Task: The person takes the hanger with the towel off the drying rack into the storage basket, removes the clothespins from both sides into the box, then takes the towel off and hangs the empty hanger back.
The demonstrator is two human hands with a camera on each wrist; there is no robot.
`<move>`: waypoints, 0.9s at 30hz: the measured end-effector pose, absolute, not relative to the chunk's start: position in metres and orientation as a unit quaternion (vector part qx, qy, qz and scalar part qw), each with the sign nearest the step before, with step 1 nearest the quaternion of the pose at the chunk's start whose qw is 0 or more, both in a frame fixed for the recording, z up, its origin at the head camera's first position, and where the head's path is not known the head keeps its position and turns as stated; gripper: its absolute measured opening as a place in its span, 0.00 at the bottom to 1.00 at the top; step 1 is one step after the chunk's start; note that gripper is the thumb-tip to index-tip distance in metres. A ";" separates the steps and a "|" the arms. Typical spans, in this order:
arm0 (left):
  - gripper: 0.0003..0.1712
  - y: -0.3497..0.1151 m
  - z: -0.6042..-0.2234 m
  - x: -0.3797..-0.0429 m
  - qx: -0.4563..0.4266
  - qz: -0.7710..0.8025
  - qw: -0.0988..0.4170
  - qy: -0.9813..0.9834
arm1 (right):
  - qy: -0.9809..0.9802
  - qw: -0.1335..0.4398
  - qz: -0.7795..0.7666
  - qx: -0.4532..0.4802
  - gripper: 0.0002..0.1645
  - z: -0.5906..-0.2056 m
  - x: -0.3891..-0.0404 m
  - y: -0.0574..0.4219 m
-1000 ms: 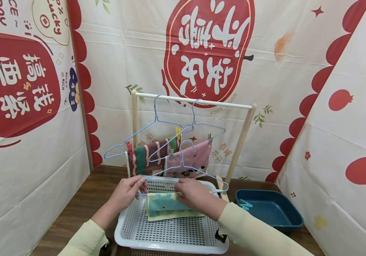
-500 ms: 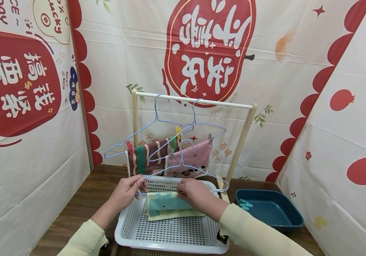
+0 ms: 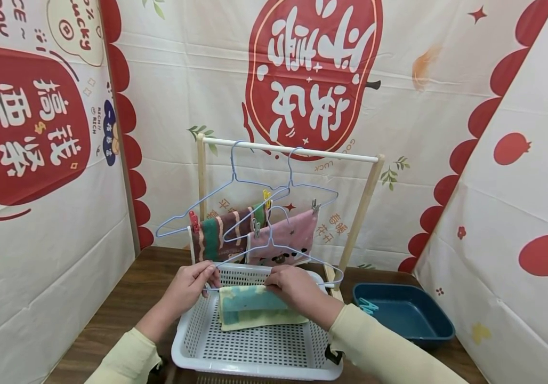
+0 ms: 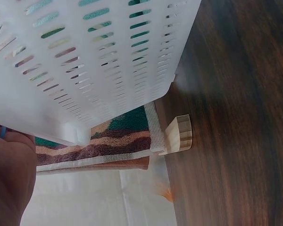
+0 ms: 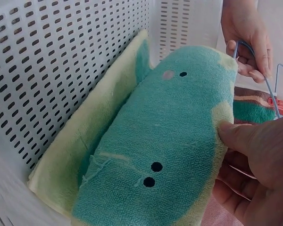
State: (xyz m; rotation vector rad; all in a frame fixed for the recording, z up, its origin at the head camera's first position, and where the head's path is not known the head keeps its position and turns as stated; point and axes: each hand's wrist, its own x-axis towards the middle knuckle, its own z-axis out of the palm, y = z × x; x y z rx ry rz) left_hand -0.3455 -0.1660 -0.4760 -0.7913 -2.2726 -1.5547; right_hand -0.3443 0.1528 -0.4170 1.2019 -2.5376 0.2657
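- Nearest, over the white perforated basket [image 3: 255,346]: teal-and-yellow towel [image 3: 250,305] draped on the blue wire hanger [image 3: 274,248], unclipped; right hand [image 3: 293,288] pinching towel against the bar; left hand [image 3: 188,288] gripping the hanger's end
- Beyond, clothespins waiting in the blue tray [image 3: 405,314]
- Farthest, striped towel [image 3: 221,234] and pink towel [image 3: 285,240] already pegged on the wooden rack [image 3: 288,152]
- Versus a second earlier: hanger lifted slightly; towel raised a touch

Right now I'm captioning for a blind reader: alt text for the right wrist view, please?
A right hand pinches a teal and yellow towel draped into a white perforated basket. Beyond it, the left hand holds a thin blue wire hanger.
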 end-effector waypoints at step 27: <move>0.14 -0.166 -0.475 -0.346 -0.278 -0.536 0.137 -0.786 | -0.879 0.196 0.085 0.425 0.05 -0.393 -0.339 0.154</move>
